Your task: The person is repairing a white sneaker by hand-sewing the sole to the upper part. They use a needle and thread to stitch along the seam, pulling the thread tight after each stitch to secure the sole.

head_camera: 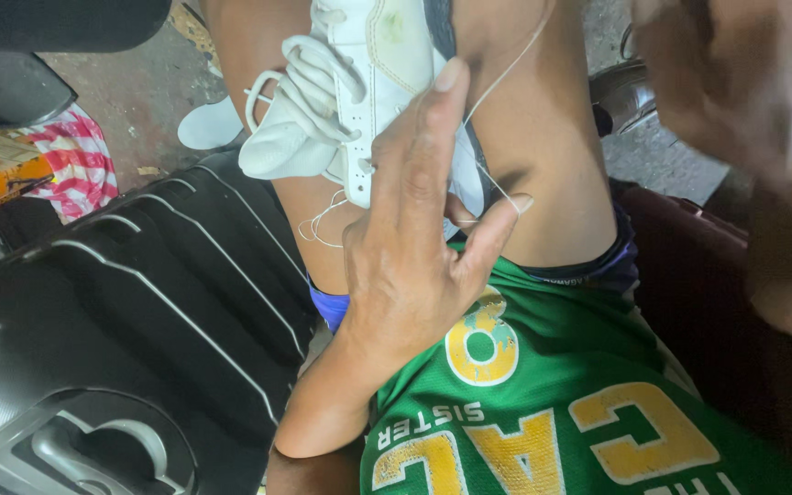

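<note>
- I see my left hand (414, 229) spread flat against a white lace-up shoe (359, 92) that rests between my bare knees.
- A thin white thread (497, 82) runs taut from the shoe past my fingers, up toward my blurred right hand (744, 119), raised close to the camera.
- A black ribbed plastic case (130, 321) lies just beside my left leg.

- The black ribbed case (139, 312) fills the lower left, closing off that side up against the left hand (414, 247).
- The white shoe (359, 92) sits wedged between both bare legs (543, 147); a taut thread (497, 82) crosses beside it.
- The blurred right hand (744, 119) blocks the upper right.
- Open floor (139, 101) lies upper left.
</note>
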